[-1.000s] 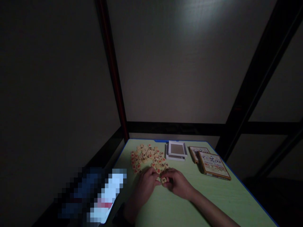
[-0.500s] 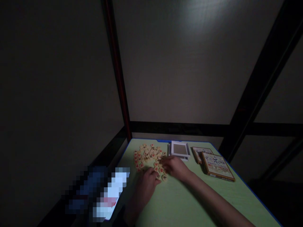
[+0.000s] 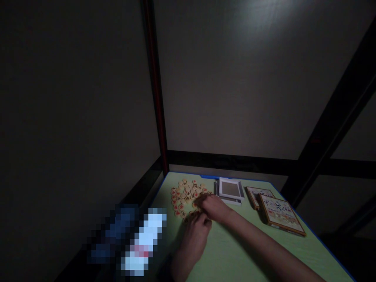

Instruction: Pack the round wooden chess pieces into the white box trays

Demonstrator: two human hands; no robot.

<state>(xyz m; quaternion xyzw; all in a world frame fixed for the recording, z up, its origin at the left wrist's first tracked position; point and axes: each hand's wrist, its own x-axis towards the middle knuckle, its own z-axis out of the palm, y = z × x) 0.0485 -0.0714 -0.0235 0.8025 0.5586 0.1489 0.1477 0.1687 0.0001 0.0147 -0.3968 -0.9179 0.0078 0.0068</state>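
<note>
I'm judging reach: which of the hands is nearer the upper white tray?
Right. The right hand is at the round pieces, near-left of the upper white tray; the left hand is farther away, at the pieces' near edge.

The room is dim, with a plain grey back wall [image 3: 229, 90] meeting a darker left wall [image 3: 73, 98] at a reddish-dark upright post [image 3: 157, 90], and a soft patch of light [image 3: 266, 13] glowing high on the back wall. A black rail [image 3: 232, 161] crosses low down, a broad dark beam [image 3: 339, 117] slants at right, and a pale green counter [image 3: 229, 258] with blue edging [image 3: 210, 177] stands near the corner.
</note>
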